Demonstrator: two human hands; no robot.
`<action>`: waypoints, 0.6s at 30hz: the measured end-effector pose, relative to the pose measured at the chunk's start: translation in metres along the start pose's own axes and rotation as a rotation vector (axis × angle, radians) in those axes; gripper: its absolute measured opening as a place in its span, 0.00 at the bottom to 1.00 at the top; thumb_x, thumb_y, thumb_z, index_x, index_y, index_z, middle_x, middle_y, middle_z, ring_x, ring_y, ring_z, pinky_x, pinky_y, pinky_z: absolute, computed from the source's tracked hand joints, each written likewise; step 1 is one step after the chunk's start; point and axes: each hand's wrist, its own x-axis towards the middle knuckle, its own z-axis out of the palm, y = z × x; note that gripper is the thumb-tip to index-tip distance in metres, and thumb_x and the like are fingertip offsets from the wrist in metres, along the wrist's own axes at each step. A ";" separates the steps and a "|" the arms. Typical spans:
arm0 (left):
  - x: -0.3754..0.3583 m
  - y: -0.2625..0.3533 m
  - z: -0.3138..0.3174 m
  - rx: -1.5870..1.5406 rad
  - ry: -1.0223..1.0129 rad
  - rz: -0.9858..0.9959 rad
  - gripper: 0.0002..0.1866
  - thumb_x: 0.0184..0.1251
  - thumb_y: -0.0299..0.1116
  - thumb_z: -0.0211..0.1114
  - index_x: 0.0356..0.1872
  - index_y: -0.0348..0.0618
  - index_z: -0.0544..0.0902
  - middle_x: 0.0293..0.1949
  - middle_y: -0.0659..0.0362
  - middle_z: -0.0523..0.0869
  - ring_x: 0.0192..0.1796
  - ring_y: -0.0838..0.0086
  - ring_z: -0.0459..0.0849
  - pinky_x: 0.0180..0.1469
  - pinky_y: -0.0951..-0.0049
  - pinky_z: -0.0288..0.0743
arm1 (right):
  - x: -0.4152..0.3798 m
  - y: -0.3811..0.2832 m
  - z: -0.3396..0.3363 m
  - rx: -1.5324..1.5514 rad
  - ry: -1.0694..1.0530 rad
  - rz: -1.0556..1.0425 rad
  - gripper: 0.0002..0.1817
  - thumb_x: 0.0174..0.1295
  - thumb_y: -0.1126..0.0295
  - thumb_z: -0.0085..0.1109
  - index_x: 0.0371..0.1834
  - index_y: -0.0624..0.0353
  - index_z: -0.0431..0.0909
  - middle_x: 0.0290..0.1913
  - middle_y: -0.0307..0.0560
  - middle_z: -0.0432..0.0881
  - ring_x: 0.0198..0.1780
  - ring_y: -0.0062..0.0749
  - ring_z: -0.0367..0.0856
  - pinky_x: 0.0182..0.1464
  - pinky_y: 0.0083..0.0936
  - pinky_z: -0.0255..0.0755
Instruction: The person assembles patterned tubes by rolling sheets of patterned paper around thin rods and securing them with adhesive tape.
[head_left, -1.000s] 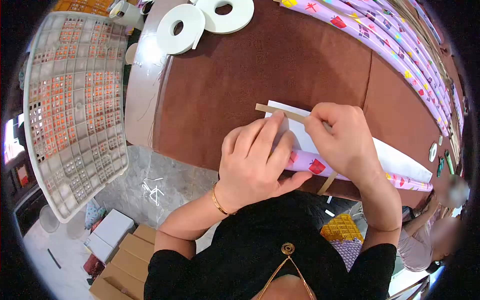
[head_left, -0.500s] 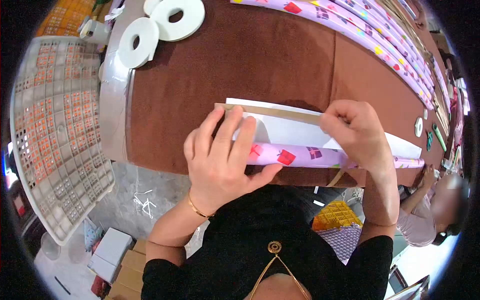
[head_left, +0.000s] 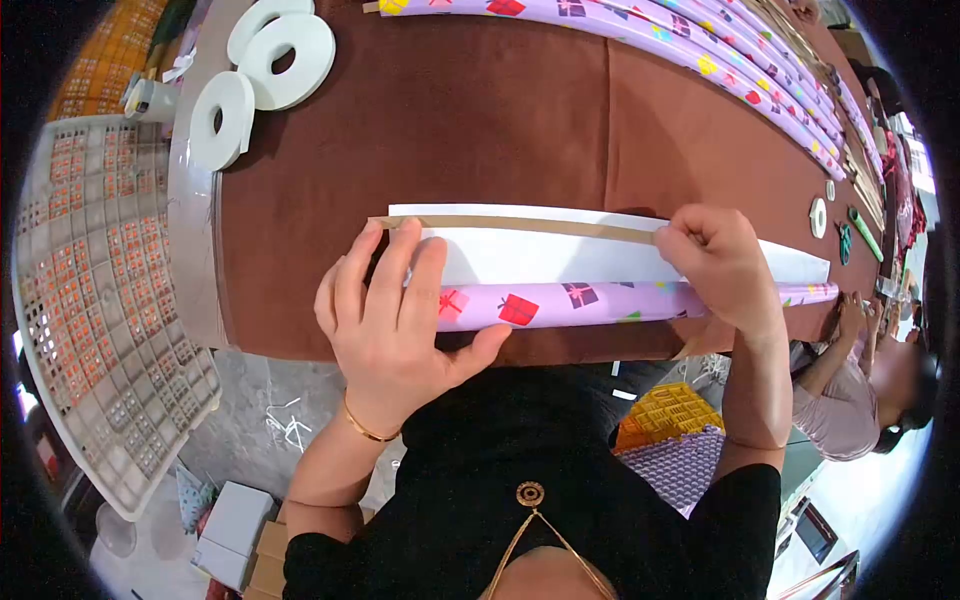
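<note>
A roll of lilac wrapping paper [head_left: 540,306] with a gift-box print lies along the table's front edge, its white inner side [head_left: 540,258] spread out flat behind it. A tan strip of tape [head_left: 540,228] runs along this white side near the far edge. My left hand [head_left: 395,315] rests over the left end with fingers spread, fingertips on the strip and thumb on the roll. Farther right, my right hand [head_left: 722,262] is closed in a pinch on the strip. A loose tan end hangs below it by the table edge.
White tape rolls [head_left: 287,62] lie at the back left. Several finished lilac rolls [head_left: 640,40] stretch across the back right. Green scissors [head_left: 845,243] lie at the far right. A plastic crate [head_left: 110,300] stands left of the table; a co-worker [head_left: 850,400] sits at the right.
My right hand has slid to the right along the strip, away from my left hand, and a longer stretch of tape now lies on the paper. The whole view has shifted slightly.
</note>
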 end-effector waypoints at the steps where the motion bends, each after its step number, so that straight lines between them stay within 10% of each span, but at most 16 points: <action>1: 0.000 0.000 0.000 0.007 -0.002 0.003 0.36 0.58 0.65 0.63 0.52 0.40 0.83 0.57 0.51 0.82 0.63 0.53 0.76 0.62 0.55 0.62 | 0.001 0.001 0.000 0.000 0.003 0.004 0.12 0.62 0.69 0.61 0.25 0.67 0.77 0.18 0.34 0.69 0.24 0.13 0.65 0.25 0.21 0.61; 18: 0.000 -0.001 -0.001 0.020 -0.018 0.011 0.37 0.58 0.66 0.63 0.52 0.40 0.83 0.58 0.51 0.83 0.64 0.53 0.76 0.64 0.53 0.60 | 0.005 0.005 0.005 -0.053 0.090 -0.095 0.12 0.59 0.69 0.62 0.25 0.69 0.78 0.17 0.45 0.72 0.22 0.18 0.69 0.25 0.25 0.63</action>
